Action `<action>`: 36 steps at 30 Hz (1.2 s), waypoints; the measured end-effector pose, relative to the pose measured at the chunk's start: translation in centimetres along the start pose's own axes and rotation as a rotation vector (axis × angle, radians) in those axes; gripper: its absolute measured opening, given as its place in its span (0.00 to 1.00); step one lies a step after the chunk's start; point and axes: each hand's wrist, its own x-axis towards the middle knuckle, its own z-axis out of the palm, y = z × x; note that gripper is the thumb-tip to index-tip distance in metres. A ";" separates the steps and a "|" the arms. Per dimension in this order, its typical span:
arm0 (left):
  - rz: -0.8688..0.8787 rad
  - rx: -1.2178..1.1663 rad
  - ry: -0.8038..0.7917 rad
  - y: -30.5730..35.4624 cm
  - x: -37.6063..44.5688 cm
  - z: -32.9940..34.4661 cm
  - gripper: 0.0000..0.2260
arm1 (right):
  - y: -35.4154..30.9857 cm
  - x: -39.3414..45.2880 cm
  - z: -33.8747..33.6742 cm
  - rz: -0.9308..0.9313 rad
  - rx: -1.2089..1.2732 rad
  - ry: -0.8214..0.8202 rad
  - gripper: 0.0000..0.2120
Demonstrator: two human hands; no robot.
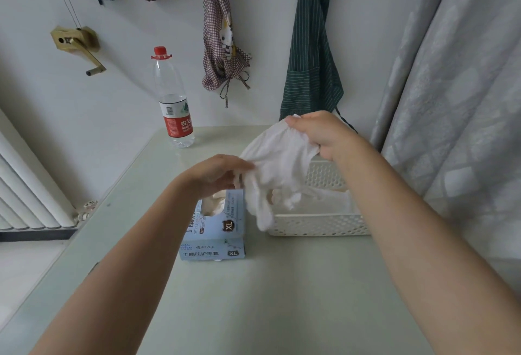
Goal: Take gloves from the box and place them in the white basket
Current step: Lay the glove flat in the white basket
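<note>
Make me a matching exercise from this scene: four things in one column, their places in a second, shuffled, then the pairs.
Things:
1. glove
2. glove box
3. white basket
4. water bottle

Places:
A. far on the table, near the wall
B. held up between both hands
C. right of the glove box
D. under the left hand

Pairs: 1-B, 2-D, 3-C, 4-A. The right hand pinches the glove's upper edge.

White glove [277, 162] covers the near-left corner of the white basket [318, 225] and part of its inside; right hand [313, 131] hides the far rim. Left hand [217, 175] blocks the back of the glove box [215, 230] (small print unreadable). Both forearms cut off at bottom edge.
</note>
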 end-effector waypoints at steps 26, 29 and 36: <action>0.210 1.438 0.140 -3.5 9.3 10.2 0.08 | 13.9 -0.4 -7.5 0.033 -0.944 0.346 0.14; 0.131 1.429 0.092 -3.9 9.3 10.6 0.08 | 13.9 -0.6 -7.6 0.008 -1.091 0.317 0.08; -0.028 1.334 -0.062 -3.5 9.1 12.1 0.21 | 13.1 -1.2 -7.6 -0.021 -1.354 0.214 0.15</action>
